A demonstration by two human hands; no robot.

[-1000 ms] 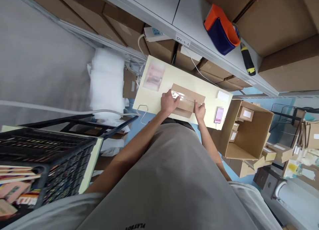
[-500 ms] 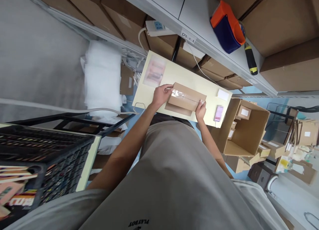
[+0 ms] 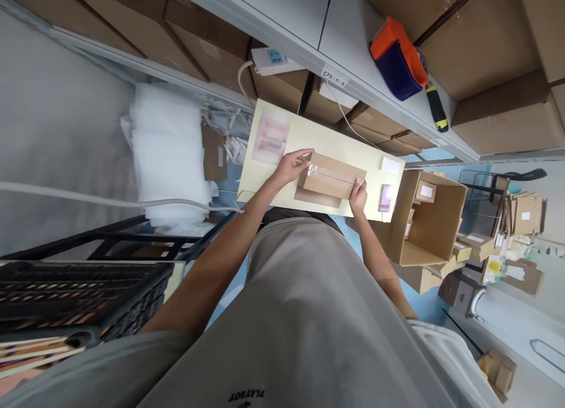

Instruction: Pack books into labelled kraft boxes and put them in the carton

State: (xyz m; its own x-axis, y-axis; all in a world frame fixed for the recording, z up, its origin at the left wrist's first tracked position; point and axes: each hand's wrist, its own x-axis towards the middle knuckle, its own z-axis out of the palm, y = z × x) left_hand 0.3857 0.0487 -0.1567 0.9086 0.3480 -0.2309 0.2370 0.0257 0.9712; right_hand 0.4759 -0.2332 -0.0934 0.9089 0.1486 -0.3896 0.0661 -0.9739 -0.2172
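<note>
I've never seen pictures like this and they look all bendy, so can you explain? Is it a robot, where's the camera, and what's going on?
No robot here, just a person with two bare hands. The camera is worn on the person's head, looking forward and down, so you see roughly what they see. The big gray shape is their shirt.

The right hand holds the right end of a brown box with shiny tape on it. The left hand has its fingers at the other end; I can't tell how firmly.

They are over a pale table. On it are a blurry pink thing, something white and something purple, blurred out. Beside it is an open carton with smaller boxes inside.
</note>
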